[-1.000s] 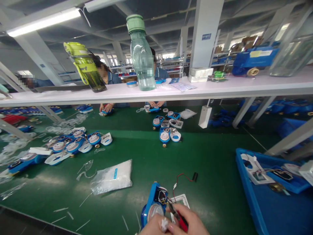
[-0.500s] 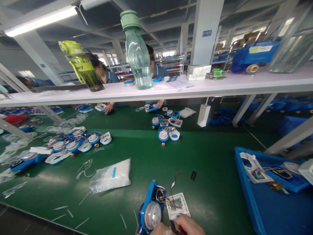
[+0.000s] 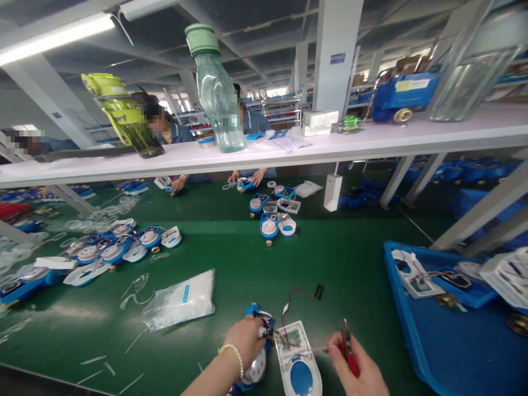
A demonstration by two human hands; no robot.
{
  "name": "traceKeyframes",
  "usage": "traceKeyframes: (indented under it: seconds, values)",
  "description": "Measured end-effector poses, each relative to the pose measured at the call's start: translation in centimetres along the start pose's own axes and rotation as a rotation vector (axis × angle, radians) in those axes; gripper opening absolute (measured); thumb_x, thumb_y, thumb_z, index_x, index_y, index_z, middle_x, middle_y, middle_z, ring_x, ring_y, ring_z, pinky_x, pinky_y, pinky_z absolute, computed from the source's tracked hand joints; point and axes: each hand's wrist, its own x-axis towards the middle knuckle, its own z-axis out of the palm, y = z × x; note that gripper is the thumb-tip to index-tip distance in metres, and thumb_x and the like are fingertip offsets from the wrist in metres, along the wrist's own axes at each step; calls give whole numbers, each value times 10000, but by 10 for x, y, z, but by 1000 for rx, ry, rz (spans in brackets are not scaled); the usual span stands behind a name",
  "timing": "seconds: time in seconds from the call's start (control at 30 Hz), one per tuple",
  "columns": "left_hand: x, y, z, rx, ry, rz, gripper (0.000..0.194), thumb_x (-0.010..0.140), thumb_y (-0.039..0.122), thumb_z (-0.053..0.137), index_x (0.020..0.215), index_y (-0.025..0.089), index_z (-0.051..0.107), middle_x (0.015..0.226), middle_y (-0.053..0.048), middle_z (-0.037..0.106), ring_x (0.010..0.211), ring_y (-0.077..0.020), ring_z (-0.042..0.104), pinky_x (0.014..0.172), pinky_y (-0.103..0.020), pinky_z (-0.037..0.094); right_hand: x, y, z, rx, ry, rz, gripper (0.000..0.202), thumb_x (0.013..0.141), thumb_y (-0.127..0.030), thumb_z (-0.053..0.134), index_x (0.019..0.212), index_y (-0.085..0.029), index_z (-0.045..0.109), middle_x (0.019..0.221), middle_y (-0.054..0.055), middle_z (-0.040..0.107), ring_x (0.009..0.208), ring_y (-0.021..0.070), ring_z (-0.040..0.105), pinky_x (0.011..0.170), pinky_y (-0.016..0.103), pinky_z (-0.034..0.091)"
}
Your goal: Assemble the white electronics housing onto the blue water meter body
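Note:
My left hand (image 3: 244, 342) rests on a blue water meter (image 3: 256, 367) at the near edge of the green belt and grips its top. Its white cover with a blue oval (image 3: 297, 365) lies open beside it, joined by thin wires. A red and black lead with a small black cylinder (image 3: 318, 291) trails away from the meter. To the right of the cover, my right hand (image 3: 358, 367) holds red-handled cutters (image 3: 347, 345) pointing up.
A blue tray (image 3: 416, 341) with meter parts sits at right. A clear bag (image 3: 180, 301) lies at left, with rows of blue meters (image 3: 115, 248) beyond and another group (image 3: 272, 215) mid-belt. Across the belt, people's hands work. A white shelf (image 3: 371, 142) carries bottles.
My left hand came into view and took hold of the meter. My right hand moved right with the cutters. The white cover now lies fully open, showing its blue oval.

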Motion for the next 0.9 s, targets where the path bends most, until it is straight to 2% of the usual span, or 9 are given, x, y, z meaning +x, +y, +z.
traceKeyframes:
  seconds: [0.1, 0.2, 0.3, 0.5, 0.67, 0.77, 0.83, 0.9]
  values:
    - [17, 8, 3, 100, -71, 72, 354, 636, 288, 550, 980, 207, 561, 979, -88, 569, 877, -260, 556, 751, -360, 468, 1, 6, -7, -38, 23, 6, 397, 713, -585, 384, 837, -230, 512, 838, 34, 635, 799, 213, 572, 737, 269, 438]
    - [27, 21, 5, 144, -95, 106, 325, 594, 237, 575, 906, 149, 603, 963, -122, 569, 855, -276, 559, 741, -376, 476, 0, 10, -8, -43, 46, 27, 393, 722, -578, 369, 844, -230, 504, 848, 41, 633, 803, 218, 567, 744, 287, 426]
    - [32, 26, 6, 165, -91, 136, 290, 577, 216, 579, 849, 127, 629, 1004, -136, 550, 827, -279, 564, 738, -384, 475, -2, 13, -4, -27, 62, 38, 360, 727, -555, 378, 823, -230, 501, 829, 34, 638, 773, 212, 572, 710, 282, 428]
    - [25, 14, 6, 130, -75, 194, 296, 639, 264, 541, 926, 221, 597, 947, -65, 598, 881, -254, 555, 766, -349, 464, -2, 13, 5, -20, 111, 28, 353, 716, -555, 397, 785, -230, 517, 763, 22, 647, 712, 205, 584, 646, 271, 437]
    - [12, 12, 9, 31, -56, 145, 331, 678, 270, 518, 1001, 335, 546, 933, -19, 627, 890, -251, 569, 773, -362, 466, 3, 11, 10, 36, 61, 8, 321, 716, -533, 408, 771, -229, 495, 732, 12, 641, 721, 206, 579, 624, 261, 429]
    - [6, 16, 13, 2, -52, 101, 512, 647, 305, 587, 1137, 354, 449, 975, -45, 619, 904, -283, 567, 778, -400, 466, 6, 11, 13, 54, 40, 8, 304, 725, -513, 398, 768, -226, 489, 718, 12, 636, 692, 200, 573, 593, 262, 412]
    - [4, 22, 15, 28, -64, 78, 690, 618, 332, 638, 1237, 323, 333, 960, -87, 621, 882, -310, 573, 763, -432, 471, 7, 13, 14, 54, 30, 15, 302, 728, -504, 392, 774, -223, 492, 701, 10, 631, 645, 191, 565, 598, 271, 408]
    - [2, 29, 17, 66, -83, 90, 769, 609, 332, 664, 1271, 298, 274, 910, -106, 631, 844, -325, 583, 734, -453, 479, 8, 15, 16, 55, 29, 7, 309, 726, -504, 392, 784, -220, 498, 708, 12, 631, 648, 192, 564, 624, 278, 410]
